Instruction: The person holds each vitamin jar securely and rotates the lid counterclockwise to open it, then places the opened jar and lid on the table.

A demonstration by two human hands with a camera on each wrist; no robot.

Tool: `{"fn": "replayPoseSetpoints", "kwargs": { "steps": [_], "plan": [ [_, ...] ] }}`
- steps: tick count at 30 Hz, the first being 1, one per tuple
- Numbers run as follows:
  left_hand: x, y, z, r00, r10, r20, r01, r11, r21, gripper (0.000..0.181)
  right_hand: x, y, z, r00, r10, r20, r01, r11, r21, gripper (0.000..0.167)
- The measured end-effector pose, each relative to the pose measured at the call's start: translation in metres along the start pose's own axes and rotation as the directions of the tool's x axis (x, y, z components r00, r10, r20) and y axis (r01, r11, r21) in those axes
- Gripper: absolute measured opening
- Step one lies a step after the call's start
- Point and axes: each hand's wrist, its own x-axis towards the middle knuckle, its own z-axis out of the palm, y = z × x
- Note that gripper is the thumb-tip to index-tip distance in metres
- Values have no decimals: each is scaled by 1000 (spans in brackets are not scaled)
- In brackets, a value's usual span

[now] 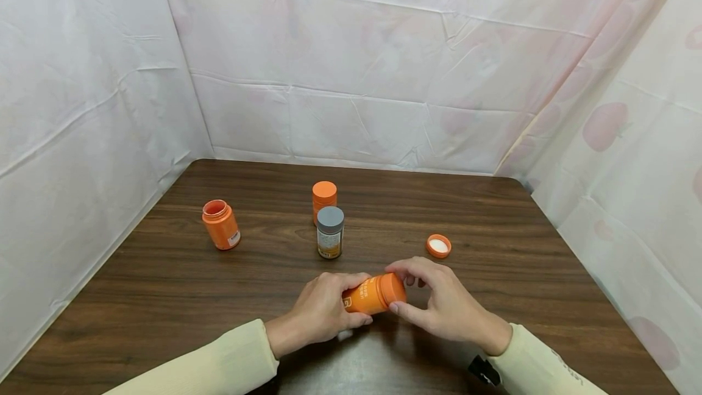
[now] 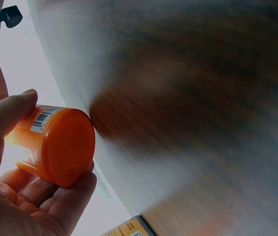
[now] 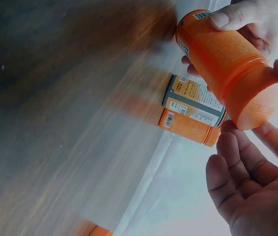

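Head view: creased pale sheets [image 1: 351,66] with faint pink prints hang along the left, far and right sides. They border a dark wood-grain counter [image 1: 137,297], which carries everything else. Two pale yellow sleeves [image 1: 219,361] come in from the near edge, dark lettering on the right one.

The left hand [image 1: 326,303] and the right hand [image 1: 446,297] meet at the near middle of the counter, around an orange bottle [image 1: 364,296]. This bottle is tipped over sideways, its base to the left and its cap [image 1: 392,288] to the right, fitted over the mouth. The left fingers grip the body from both sides; the right fingers and thumb pinch the cap by its rim. Whether the bottle touches the counter, I cannot tell.

Beyond the hands, a grey-lidded jar [image 1: 330,233] stands upright, with a capped orange jar [image 1: 323,194] just behind it, partly hidden. Far left stands an uncovered orange jar [image 1: 221,227], its mouth showing. On the right, beyond the right hand, a loose lid [image 1: 439,246] lies with its white inside up. A black clip [image 1: 484,370] sits at the right cuff. Smallest is a barcode [image 2: 45,119] near the held bottle's base.
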Motion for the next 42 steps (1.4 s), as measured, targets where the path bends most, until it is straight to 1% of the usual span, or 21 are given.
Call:
{"fn": "replayPoseSetpoints", "kwargs": {
  "steps": [5, 11, 16, 28, 30, 35, 42],
  "plan": [
    [0, 0, 0, 1000, 1, -3, -1, 1000, 2, 52, 0, 1, -1, 999, -37, 20, 37, 999, 18, 50],
    [0, 0, 0, 1000, 1, -2, -1, 1000, 7, 54, -1, 2, -2, 997, -76, 18, 76, 997, 22, 59],
    [0, 0, 0, 1000, 4, -3, -4, 1000, 9, 54, -1, 2, -2, 996, -94, 10, 94, 995, 22, 62],
    [0, 0, 0, 1000, 10, -11, -10, 1000, 18, 54, 0, 2, -2, 994, -108, 7, 108, 994, 17, 68],
    [0, 0, 0, 1000, 9, -11, -9, 1000, 20, 54, 0, 2, -2, 995, -102, 9, 102, 995, 20, 68],
    [0, 0, 0, 1000, 7, -13, -7, 1000, 19, 53, 0, 1, -1, 998, -65, 12, 65, 998, 27, 62],
    [0, 0, 0, 1000, 7, -12, -7, 1000, 14, 52, 1, 2, 0, 999, -37, -12, 37, 999, 18, 52]
  ]
}}
